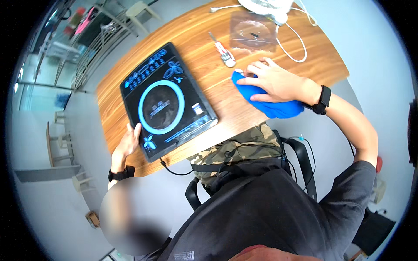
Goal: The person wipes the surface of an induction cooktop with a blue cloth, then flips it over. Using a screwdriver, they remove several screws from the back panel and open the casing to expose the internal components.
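Note:
A black induction cooker [193, 89] with a blue ring and blue patterns lies slanted on the wooden table. My left hand [129, 141] holds its lower left edge, thumb by the top surface; the other fingers are partly hidden. To the right, my right hand [274, 80] rests over a bunched blue cloth [278, 108] near the table's front edge, fingers curled onto it. Between the cooker and the cloth, further back, lies a screwdriver [224, 54] with a red, white and checkered handle, its tip pointing away from me.
Behind the cloth lies a clear plastic bag [244, 37] with small dark bits in it. A white appliance [265, 5] with a white cable [300, 58] stands at the far edge. The cooker's black cord [176, 173] hangs off the table's front. A pale stool [141, 13] stands beyond the table.

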Available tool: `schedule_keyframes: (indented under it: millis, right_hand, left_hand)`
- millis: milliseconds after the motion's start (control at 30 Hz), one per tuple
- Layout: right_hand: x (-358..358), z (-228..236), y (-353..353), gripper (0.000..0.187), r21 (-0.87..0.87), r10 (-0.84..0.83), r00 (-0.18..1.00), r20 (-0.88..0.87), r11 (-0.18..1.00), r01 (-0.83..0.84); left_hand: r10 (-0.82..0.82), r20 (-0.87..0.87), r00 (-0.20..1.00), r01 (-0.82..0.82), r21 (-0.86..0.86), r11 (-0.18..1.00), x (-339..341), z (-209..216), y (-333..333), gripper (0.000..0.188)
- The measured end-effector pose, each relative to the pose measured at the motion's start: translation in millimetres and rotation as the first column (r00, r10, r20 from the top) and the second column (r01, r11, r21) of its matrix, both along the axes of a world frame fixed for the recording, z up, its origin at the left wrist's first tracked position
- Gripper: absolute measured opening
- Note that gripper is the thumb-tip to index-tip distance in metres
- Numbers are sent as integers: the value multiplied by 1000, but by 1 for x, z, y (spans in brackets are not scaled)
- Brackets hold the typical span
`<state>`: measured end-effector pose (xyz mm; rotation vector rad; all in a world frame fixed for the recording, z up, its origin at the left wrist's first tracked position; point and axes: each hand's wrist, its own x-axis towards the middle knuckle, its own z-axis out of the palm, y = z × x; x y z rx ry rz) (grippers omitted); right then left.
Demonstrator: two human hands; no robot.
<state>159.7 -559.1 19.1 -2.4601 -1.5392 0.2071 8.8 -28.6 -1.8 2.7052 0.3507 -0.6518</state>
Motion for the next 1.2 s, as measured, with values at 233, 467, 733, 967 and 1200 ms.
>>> schedule_keyframes:
  millis: [233, 467, 733, 967, 1200]
  right_hand:
    - [27, -4, 126, 43, 143, -157, 987, -41, 977, 161]
    - [28, -15, 204, 77, 63, -278, 960, -18, 958, 279]
    - [38, -26, 203, 76, 48, -234, 971, -53, 970, 237]
    - [38, -26, 203, 75, 36, -229, 973, 6, 973, 229]
    - [42, -27, 202, 76, 21, -234, 972, -30, 972, 235]
  left_hand:
    - [99, -224, 969, -121, -84, 989, 7, 40, -33, 101]
    - [87, -137, 987, -83, 31, 996, 6, 40, -22, 81]
    - [-8, 223, 975, -58, 287, 956, 29, 64, -42, 49]
    - [-253, 275, 927, 183, 257, 949, 45, 45, -49, 56]
    - [-256, 252, 933, 188, 266, 945, 48, 35, -49, 57]
